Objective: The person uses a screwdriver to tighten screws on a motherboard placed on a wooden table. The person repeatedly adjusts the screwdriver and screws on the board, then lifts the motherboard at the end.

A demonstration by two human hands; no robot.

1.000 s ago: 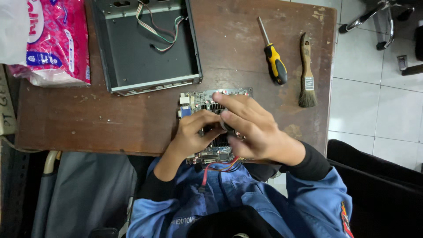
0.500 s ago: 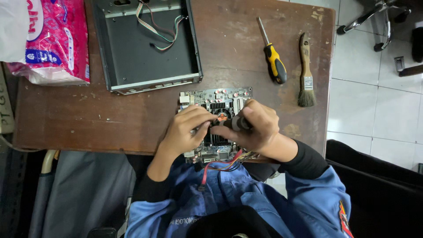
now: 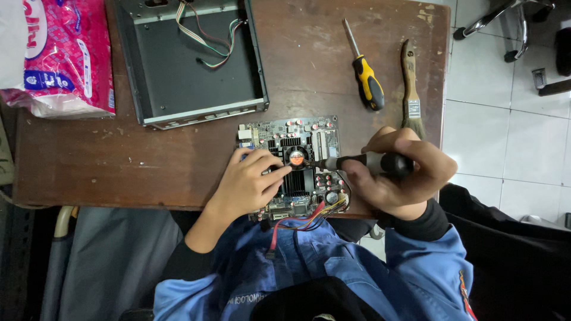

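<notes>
- A pink and white plastic pack (image 3: 59, 56), soft and crinkled, lies at the far left corner of the wooden table (image 3: 119, 166), well apart from the work
- A shallow dark metal case (image 3: 190, 59), open on top, sits beside it with loose thin wires curling inside
- The left hand (image 3: 250, 184) rests on the near left side of the circuit board (image 3: 294, 163), fingers partly curled and pressing down, seemingly to steady it, gripping nothing
- The board, flat and crowded with small parts, lies at the near table edge, red and yellow wires trailing off it toward the person
- The right hand (image 3: 395, 178) is wrapped firmly round a black-handled screwdriver (image 3: 363, 161), held level with its tip at the small round fan in the board's middle
- A yellow and black screwdriver (image 3: 363, 68) and a wooden-handled brush (image 3: 410, 89) lie spare beyond it, near the right edge
</notes>
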